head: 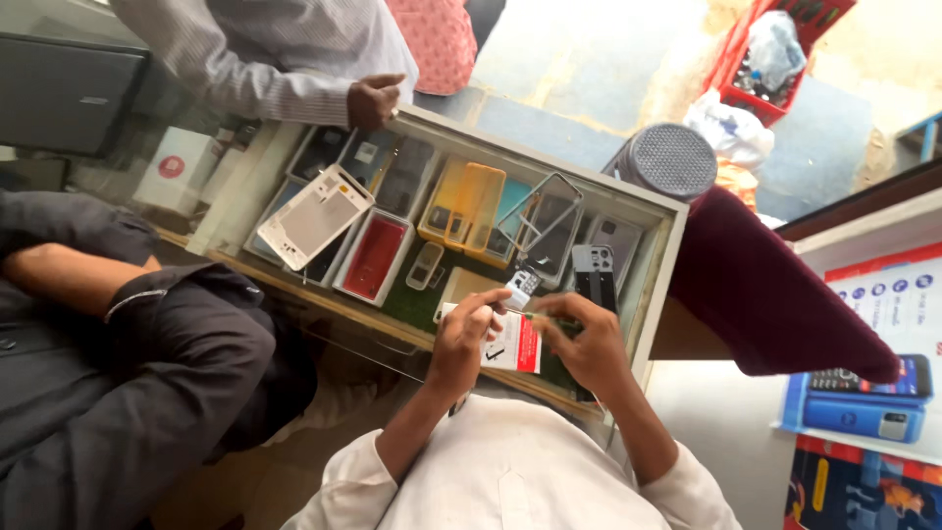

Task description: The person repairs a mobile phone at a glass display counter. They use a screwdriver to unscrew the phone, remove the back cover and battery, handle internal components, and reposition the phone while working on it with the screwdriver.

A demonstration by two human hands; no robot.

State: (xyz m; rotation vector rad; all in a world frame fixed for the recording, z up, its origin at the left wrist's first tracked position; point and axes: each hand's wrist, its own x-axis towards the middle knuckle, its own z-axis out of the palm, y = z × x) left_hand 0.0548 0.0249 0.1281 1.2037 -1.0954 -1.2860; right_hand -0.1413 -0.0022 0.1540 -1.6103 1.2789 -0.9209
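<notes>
My left hand (pixel 463 332) and my right hand (pixel 587 345) meet over the near edge of a glass display counter (pixel 549 169). Between them lies a white and red card (pixel 518 349), partly covered by both hands. The left fingers pinch a small white piece (pixel 520 287) at the card's top edge. The right fingers curl against the card's right side and seem to pinch something thin there; I cannot tell what. A black phone (pixel 595 273) lies under the glass just beyond my right hand.
Under the glass lie several phone covers, among them an orange one (pixel 463 204), a red one (pixel 374 257) and a white one (pixel 316 216). Another person's hand (pixel 373 98) rests on the far edge. A person in dark clothes (pixel 118 373) sits at left. A maroon cushion (pixel 760 285) is at right.
</notes>
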